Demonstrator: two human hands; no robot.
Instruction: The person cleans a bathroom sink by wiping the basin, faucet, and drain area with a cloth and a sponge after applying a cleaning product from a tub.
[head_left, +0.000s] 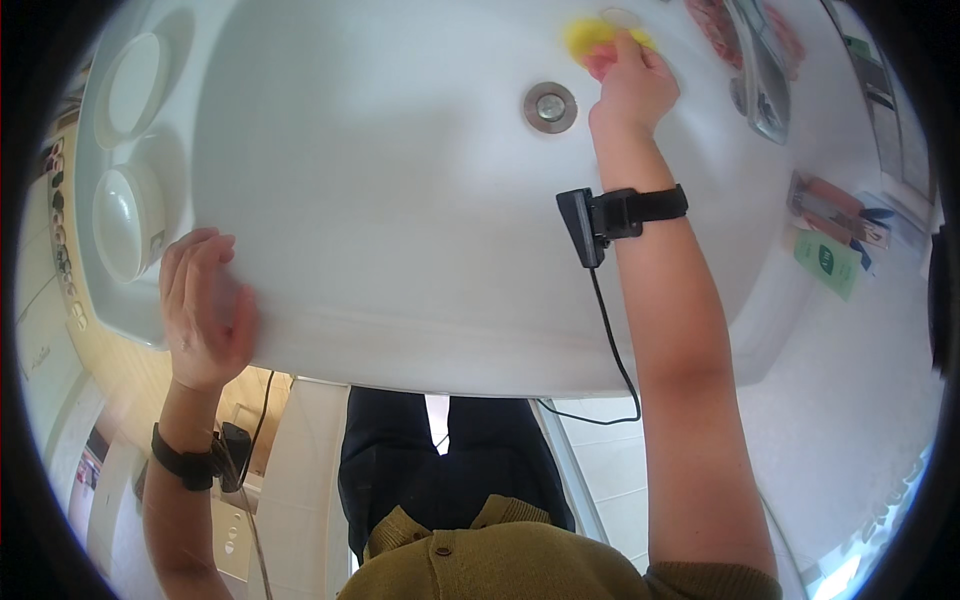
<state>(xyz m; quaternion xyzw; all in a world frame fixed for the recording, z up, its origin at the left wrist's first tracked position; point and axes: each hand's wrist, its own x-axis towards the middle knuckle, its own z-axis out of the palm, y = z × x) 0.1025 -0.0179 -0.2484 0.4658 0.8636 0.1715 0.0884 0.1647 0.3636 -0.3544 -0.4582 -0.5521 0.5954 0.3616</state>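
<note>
My right hand (636, 86) pinches a yellow and pink cleaning sponge or cloth (592, 39) against the floor of a white washbasin (390, 225). Which of the two it is, I cannot tell. Just left of that hand sits a round metal drain (550, 108) with its stopper. On the basin's left rim rests my left hand (204, 307), fingers bent, thumb apart, holding nothing. Beside its fingertips is a white round bowl (126, 223), with a second white round dish (135, 88) farther along the ledge.
A chrome faucet (765, 82) leans over the basin's right side, with a reddish bag or cloth (716, 34) behind it. A green tube (827, 262) with writing lies near a clear holder with slim items (836, 210). Black cables (606, 315) trail from both wrist devices.
</note>
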